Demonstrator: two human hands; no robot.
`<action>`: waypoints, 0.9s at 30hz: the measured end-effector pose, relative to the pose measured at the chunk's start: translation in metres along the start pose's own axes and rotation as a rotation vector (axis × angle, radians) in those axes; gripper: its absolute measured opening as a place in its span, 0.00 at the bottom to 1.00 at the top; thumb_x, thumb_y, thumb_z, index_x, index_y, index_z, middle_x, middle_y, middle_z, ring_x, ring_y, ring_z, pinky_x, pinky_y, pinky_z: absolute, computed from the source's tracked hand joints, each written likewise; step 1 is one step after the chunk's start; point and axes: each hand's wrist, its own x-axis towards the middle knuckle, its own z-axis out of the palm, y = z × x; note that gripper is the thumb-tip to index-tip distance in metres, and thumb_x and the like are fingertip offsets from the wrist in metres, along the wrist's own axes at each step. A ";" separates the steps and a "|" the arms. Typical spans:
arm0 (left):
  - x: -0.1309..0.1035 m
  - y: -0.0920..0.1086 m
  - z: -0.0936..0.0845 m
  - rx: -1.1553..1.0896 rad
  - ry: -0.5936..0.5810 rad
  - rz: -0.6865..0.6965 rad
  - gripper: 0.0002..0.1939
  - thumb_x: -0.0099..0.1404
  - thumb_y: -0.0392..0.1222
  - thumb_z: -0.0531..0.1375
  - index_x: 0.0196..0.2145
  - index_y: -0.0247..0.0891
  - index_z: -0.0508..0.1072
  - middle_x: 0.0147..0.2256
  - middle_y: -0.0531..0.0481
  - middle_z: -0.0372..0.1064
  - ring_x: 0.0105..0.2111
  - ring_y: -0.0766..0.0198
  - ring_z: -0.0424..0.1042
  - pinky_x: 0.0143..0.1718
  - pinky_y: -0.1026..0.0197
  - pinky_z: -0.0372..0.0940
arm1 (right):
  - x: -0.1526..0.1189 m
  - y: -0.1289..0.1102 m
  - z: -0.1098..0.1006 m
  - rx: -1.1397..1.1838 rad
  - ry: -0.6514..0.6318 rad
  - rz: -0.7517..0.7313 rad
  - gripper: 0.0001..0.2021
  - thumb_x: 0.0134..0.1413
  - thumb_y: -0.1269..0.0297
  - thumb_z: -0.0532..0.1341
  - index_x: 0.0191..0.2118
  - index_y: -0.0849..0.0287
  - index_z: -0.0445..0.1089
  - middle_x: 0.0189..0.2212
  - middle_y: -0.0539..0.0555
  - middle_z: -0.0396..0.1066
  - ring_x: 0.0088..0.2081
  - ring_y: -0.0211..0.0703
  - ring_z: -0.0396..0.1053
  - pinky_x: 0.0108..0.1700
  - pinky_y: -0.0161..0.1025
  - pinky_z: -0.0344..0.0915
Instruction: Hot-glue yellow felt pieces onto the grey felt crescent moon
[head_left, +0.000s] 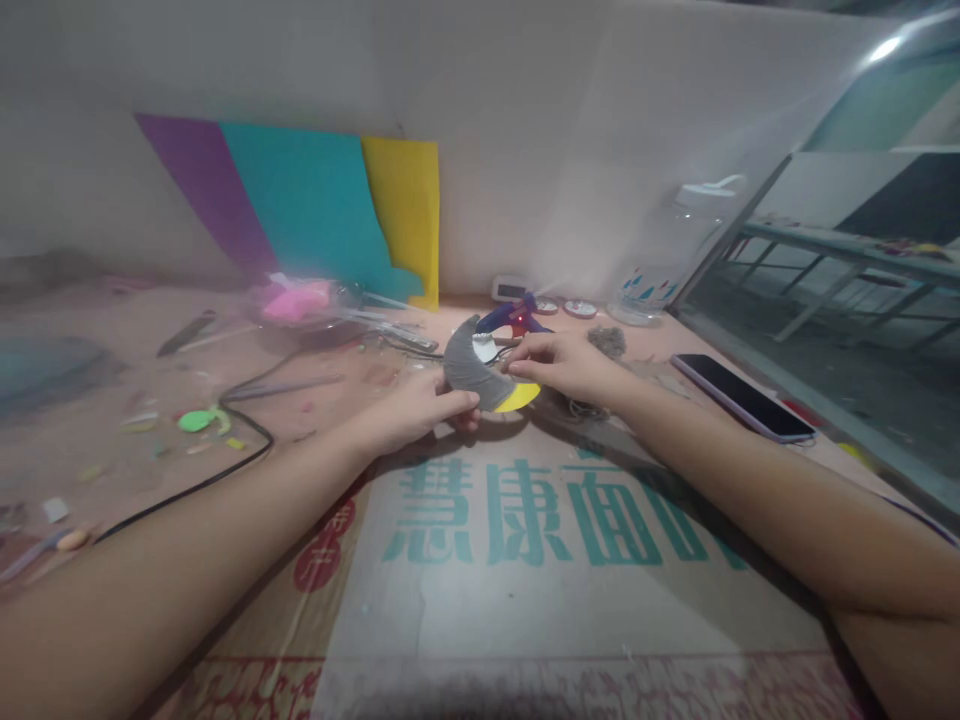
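A yellow crescent (pixel 519 398), mostly wrapped in grey yarn (pixel 474 372), is held above the table with its bare end toward the right. My left hand (pixel 420 408) grips its lower left edge between thumb and fingers. At the crescent's inner side, close to where the wrapping ends, my right hand (pixel 556 362) is closed in a pinch; whatever is between those fingertips is too small to make out. Loose grey strands (pixel 586 408) lie beneath the right hand. Just behind the crescent sits a blue glue gun (pixel 517 316) with a small red light.
A grey yarn clump (pixel 607 342), a clear bottle (pixel 649 290) and a phone (pixel 742 396) stand or lie to the right. Leftward are a black cable (pixel 259 430), a green lump (pixel 196 421) and a pink bundle (pixel 296 300). Coloured sheets (pixel 300 200) lean against the wall.
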 end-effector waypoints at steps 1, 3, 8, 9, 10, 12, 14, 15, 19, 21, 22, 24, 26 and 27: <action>0.001 -0.001 0.001 -0.063 0.027 0.000 0.08 0.59 0.43 0.60 0.31 0.35 0.72 0.28 0.49 0.73 0.27 0.64 0.73 0.26 0.65 0.64 | 0.001 0.001 -0.002 -0.014 0.008 -0.005 0.10 0.56 0.64 0.60 0.40 0.58 0.77 0.41 0.55 0.77 0.42 0.45 0.72 0.46 0.42 0.66; 0.004 -0.003 0.003 -0.190 0.095 -0.016 0.08 0.58 0.43 0.61 0.30 0.34 0.70 0.27 0.48 0.72 0.26 0.65 0.72 0.29 0.63 0.67 | 0.001 0.000 -0.007 -0.050 0.098 -0.016 0.12 0.59 0.67 0.57 0.44 0.60 0.76 0.44 0.56 0.76 0.46 0.45 0.71 0.49 0.42 0.65; 0.008 -0.006 0.005 -0.299 0.183 -0.010 0.07 0.55 0.41 0.61 0.29 0.33 0.70 0.26 0.48 0.72 0.25 0.65 0.71 0.29 0.63 0.65 | -0.003 -0.018 -0.027 -0.074 0.222 0.001 0.15 0.64 0.58 0.53 0.41 0.61 0.73 0.35 0.54 0.75 0.35 0.41 0.70 0.38 0.37 0.64; 0.008 -0.006 0.004 -0.291 0.185 0.004 0.07 0.54 0.41 0.61 0.28 0.33 0.71 0.25 0.48 0.72 0.25 0.65 0.71 0.29 0.63 0.65 | -0.005 -0.023 -0.029 -0.112 0.157 -0.002 0.16 0.64 0.56 0.53 0.39 0.60 0.73 0.33 0.54 0.75 0.34 0.41 0.70 0.36 0.36 0.62; 0.008 -0.007 0.004 -0.278 0.185 0.016 0.07 0.55 0.41 0.60 0.28 0.33 0.71 0.25 0.48 0.72 0.25 0.65 0.71 0.29 0.62 0.65 | -0.006 -0.027 -0.030 -0.153 0.082 -0.001 0.16 0.63 0.54 0.54 0.37 0.60 0.74 0.32 0.53 0.75 0.33 0.41 0.69 0.34 0.36 0.61; 0.008 -0.010 0.004 -0.249 0.188 0.032 0.07 0.55 0.41 0.60 0.27 0.34 0.71 0.24 0.48 0.72 0.25 0.65 0.71 0.30 0.62 0.65 | -0.006 -0.032 -0.028 -0.200 -0.053 0.023 0.17 0.63 0.53 0.54 0.35 0.60 0.74 0.28 0.52 0.74 0.30 0.40 0.68 0.31 0.35 0.58; 0.008 -0.011 0.004 -0.236 0.189 0.047 0.07 0.56 0.41 0.59 0.27 0.34 0.71 0.24 0.49 0.71 0.25 0.65 0.70 0.30 0.62 0.64 | -0.005 -0.031 -0.025 -0.156 -0.138 0.068 0.18 0.61 0.51 0.55 0.34 0.59 0.74 0.24 0.50 0.72 0.26 0.38 0.66 0.28 0.35 0.56; 0.008 -0.012 0.004 -0.235 0.192 0.052 0.07 0.56 0.41 0.59 0.27 0.34 0.71 0.24 0.49 0.71 0.25 0.65 0.70 0.30 0.63 0.64 | -0.005 -0.029 -0.022 -0.107 -0.168 0.091 0.18 0.60 0.50 0.56 0.33 0.59 0.74 0.22 0.50 0.70 0.25 0.38 0.66 0.28 0.35 0.56; 0.008 -0.009 0.006 -0.238 0.222 0.083 0.06 0.57 0.41 0.59 0.28 0.35 0.70 0.25 0.51 0.70 0.25 0.67 0.69 0.28 0.64 0.62 | -0.009 -0.018 -0.009 0.171 -0.198 0.147 0.16 0.55 0.49 0.61 0.29 0.59 0.71 0.20 0.48 0.68 0.23 0.37 0.65 0.27 0.35 0.58; 0.008 -0.007 0.006 -0.223 0.229 0.122 0.08 0.59 0.43 0.61 0.30 0.35 0.69 0.25 0.52 0.70 0.25 0.68 0.69 0.29 0.65 0.62 | -0.015 -0.014 0.002 0.321 -0.129 0.185 0.16 0.54 0.51 0.62 0.27 0.59 0.69 0.20 0.48 0.69 0.21 0.35 0.63 0.24 0.34 0.57; 0.008 -0.006 0.006 -0.212 0.236 0.148 0.10 0.60 0.45 0.61 0.31 0.35 0.69 0.26 0.53 0.69 0.25 0.68 0.69 0.29 0.65 0.62 | -0.018 -0.013 0.007 0.390 -0.081 0.210 0.16 0.54 0.51 0.62 0.27 0.59 0.68 0.20 0.49 0.70 0.20 0.34 0.63 0.23 0.33 0.56; 0.009 -0.006 0.006 -0.205 0.280 0.203 0.13 0.62 0.49 0.61 0.36 0.36 0.68 0.29 0.52 0.70 0.27 0.68 0.69 0.31 0.65 0.64 | -0.023 -0.009 0.019 0.510 0.005 0.252 0.17 0.54 0.49 0.62 0.27 0.59 0.66 0.21 0.50 0.71 0.19 0.32 0.63 0.21 0.31 0.54; 0.010 -0.008 0.007 -0.216 0.346 0.255 0.17 0.63 0.49 0.61 0.45 0.37 0.66 0.33 0.51 0.71 0.30 0.66 0.71 0.33 0.63 0.66 | -0.027 -0.005 0.029 0.599 0.049 0.266 0.19 0.54 0.47 0.63 0.28 0.60 0.66 0.21 0.51 0.72 0.19 0.32 0.64 0.20 0.30 0.54; 0.011 -0.009 0.007 -0.213 0.371 0.286 0.22 0.62 0.47 0.62 0.51 0.39 0.63 0.36 0.51 0.71 0.33 0.65 0.72 0.35 0.62 0.67 | -0.029 -0.003 0.033 0.634 0.057 0.263 0.19 0.53 0.47 0.63 0.28 0.60 0.66 0.21 0.51 0.73 0.20 0.32 0.64 0.21 0.29 0.55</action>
